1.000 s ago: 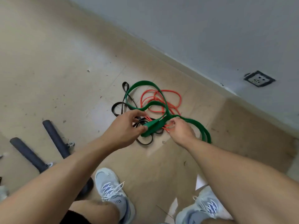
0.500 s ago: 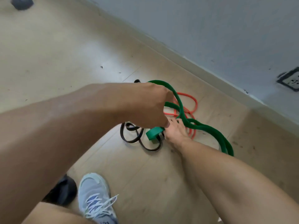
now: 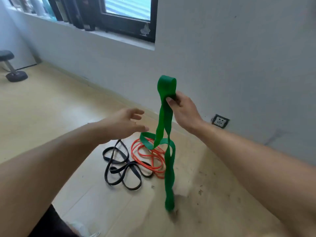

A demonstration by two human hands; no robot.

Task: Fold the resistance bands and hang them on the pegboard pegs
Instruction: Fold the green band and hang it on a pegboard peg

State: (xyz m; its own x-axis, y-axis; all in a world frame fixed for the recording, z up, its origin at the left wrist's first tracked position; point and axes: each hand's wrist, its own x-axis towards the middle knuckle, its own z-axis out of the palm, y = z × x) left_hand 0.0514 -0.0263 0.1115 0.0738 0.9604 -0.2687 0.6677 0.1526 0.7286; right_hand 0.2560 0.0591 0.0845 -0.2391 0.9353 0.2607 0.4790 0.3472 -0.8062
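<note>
On my far left a dumbbell (image 3: pixel 16 75) sits by the wall, well apart from my left hand (image 3: pixel 127 123), with open floor (image 3: pixel 51 106) between. That hand hovers with fingers spread and loose, holding nothing. Below it lie the black band (image 3: pixel 122 170) and, just right, the orange band (image 3: pixel 148 158). My right hand (image 3: pixel 183 111), raised near the wall, pinches the green band (image 3: pixel 168 151) under its top loop; the rest dangles, twisted, toward the floor.

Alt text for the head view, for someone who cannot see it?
The right hand pinches a green band near its top loop, holding it up so it dangles. The open left hand reaches toward it, above a black band and an orange band on the floor.
</note>
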